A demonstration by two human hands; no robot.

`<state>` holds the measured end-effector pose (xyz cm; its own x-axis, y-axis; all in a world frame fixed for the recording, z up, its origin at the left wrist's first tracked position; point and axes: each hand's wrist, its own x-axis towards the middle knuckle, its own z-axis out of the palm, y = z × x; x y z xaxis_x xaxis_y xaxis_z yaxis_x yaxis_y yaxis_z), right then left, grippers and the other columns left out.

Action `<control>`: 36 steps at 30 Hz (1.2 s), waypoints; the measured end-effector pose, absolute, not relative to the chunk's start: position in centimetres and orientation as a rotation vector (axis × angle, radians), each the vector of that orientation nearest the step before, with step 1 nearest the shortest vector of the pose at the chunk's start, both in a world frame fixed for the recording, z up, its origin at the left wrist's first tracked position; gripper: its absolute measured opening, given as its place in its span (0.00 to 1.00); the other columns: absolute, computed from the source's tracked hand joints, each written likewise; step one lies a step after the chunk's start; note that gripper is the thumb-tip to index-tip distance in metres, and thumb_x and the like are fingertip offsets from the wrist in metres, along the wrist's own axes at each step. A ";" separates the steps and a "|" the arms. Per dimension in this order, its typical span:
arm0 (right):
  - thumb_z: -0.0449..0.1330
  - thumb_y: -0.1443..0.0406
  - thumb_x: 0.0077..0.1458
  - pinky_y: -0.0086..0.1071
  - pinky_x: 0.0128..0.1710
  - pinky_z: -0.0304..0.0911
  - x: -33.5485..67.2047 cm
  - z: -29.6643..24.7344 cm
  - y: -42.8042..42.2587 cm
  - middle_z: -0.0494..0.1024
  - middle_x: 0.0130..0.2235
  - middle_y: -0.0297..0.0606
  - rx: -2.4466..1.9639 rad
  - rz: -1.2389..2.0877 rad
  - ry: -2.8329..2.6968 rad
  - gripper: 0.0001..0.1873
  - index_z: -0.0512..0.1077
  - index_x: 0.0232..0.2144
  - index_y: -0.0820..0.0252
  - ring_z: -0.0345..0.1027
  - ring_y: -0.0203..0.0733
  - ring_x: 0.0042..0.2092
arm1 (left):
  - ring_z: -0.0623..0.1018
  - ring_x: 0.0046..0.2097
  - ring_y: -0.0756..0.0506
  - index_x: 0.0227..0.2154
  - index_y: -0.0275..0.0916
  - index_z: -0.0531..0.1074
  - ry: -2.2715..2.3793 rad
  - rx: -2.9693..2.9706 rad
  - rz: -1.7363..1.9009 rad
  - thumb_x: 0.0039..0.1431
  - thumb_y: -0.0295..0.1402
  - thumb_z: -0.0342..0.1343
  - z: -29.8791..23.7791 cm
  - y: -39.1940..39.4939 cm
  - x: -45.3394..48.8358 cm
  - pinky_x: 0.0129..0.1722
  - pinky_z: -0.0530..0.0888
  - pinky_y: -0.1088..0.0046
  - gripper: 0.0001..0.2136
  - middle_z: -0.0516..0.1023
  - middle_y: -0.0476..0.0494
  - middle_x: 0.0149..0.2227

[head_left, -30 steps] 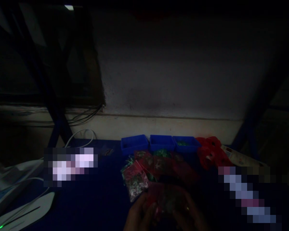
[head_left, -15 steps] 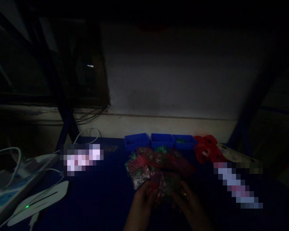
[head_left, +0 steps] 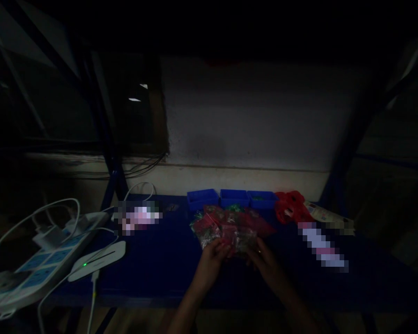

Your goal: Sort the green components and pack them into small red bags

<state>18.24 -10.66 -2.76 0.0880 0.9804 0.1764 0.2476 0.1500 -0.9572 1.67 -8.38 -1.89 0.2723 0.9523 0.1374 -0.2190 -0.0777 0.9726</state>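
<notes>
Both hands are at the near side of a heap of small clear and pinkish-red plastic bags (head_left: 226, 215) on the blue table. Between them is one small plastic bag (head_left: 244, 239) with dark contents that are too dim to name. My left hand (head_left: 214, 255) grips its left end, thumb and fingers pinched together. On its right end, my right hand (head_left: 263, 257) is closed, with a ring on one finger. Shiny green pieces (head_left: 235, 208) show at the back of the heap.
Behind the heap stand three blue bins: a left bin (head_left: 202, 198), a middle bin (head_left: 234, 198) and a right bin (head_left: 262, 199) with green bits inside. A red plastic bag (head_left: 290, 206) lies to the right. At left are a power strip (head_left: 52, 260), cables and a white device (head_left: 99, 262).
The camera view has shifted, bringing the table's front edge and more of the power strip into sight. Both hands still hold the same small bag, with little change in grip.
</notes>
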 end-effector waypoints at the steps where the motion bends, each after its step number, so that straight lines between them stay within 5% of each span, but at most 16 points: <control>1: 0.55 0.52 0.50 0.29 0.23 0.60 18.2 -2.7 -10.6 0.72 0.23 0.30 -1.299 0.867 -1.380 0.20 0.67 0.40 0.60 0.67 0.39 0.25 | 0.76 0.32 0.44 0.30 0.35 0.72 0.785 1.253 1.157 0.45 0.42 0.61 -1.6 -8.5 1.6 0.33 0.68 0.73 0.15 0.78 0.45 0.28; 10: 0.58 0.53 0.49 0.34 0.38 0.63 17.9 -2.8 -10.8 0.79 0.35 0.39 -1.244 0.769 -1.476 0.17 0.72 0.35 0.59 0.71 0.47 0.38 | 0.77 0.33 0.42 0.28 0.33 0.77 0.810 1.272 1.158 0.41 0.40 0.63 -0.9 -8.9 1.1 0.37 0.69 0.69 0.14 0.80 0.45 0.28; 18: 0.55 0.53 0.51 0.30 0.25 0.61 18.3 -2.7 -10.6 0.77 0.28 0.34 -1.219 0.832 -1.471 0.18 0.73 0.37 0.59 0.68 0.41 0.27 | 0.75 0.33 0.42 0.28 0.34 0.77 0.783 1.355 1.112 0.41 0.40 0.64 -1.2 -8.8 1.5 0.37 0.69 0.69 0.14 0.80 0.46 0.28; 21: 0.57 0.54 0.49 0.30 0.25 0.60 18.1 -2.4 -10.8 0.76 0.25 0.33 -1.227 0.839 -1.485 0.16 0.75 0.31 0.59 0.67 0.41 0.27 | 0.74 0.29 0.44 0.22 0.34 0.76 0.828 1.359 1.138 0.44 0.42 0.61 -1.2 -8.8 1.5 0.34 0.68 0.71 0.13 0.77 0.47 0.23; 24: 0.58 0.54 0.48 0.30 0.26 0.59 18.1 -2.1 -11.0 0.74 0.23 0.33 -1.236 0.822 -1.489 0.16 0.75 0.25 0.60 0.65 0.40 0.26 | 0.73 0.30 0.44 0.28 0.34 0.75 0.859 1.336 1.185 0.49 0.43 0.56 -1.5 -8.6 1.4 0.33 0.67 0.72 0.15 0.77 0.46 0.25; 28: 0.53 0.51 0.51 0.29 0.25 0.58 18.5 -1.8 -11.0 0.75 0.28 0.34 -1.238 0.790 -1.458 0.20 0.73 0.34 0.60 0.65 0.40 0.27 | 0.74 0.36 0.42 0.35 0.33 0.73 0.868 1.311 1.217 0.52 0.39 0.51 -2.0 -8.5 1.3 0.36 0.68 0.71 0.14 0.78 0.43 0.31; 36: 0.54 0.55 0.53 0.27 0.24 0.56 18.1 -2.1 -11.2 0.69 0.21 0.29 -1.220 0.808 -1.566 0.16 0.70 0.23 0.60 0.63 0.36 0.25 | 0.69 0.28 0.47 0.25 0.34 0.72 0.869 1.349 1.233 0.49 0.42 0.56 -1.4 -8.7 1.5 0.28 0.64 0.75 0.13 0.72 0.50 0.23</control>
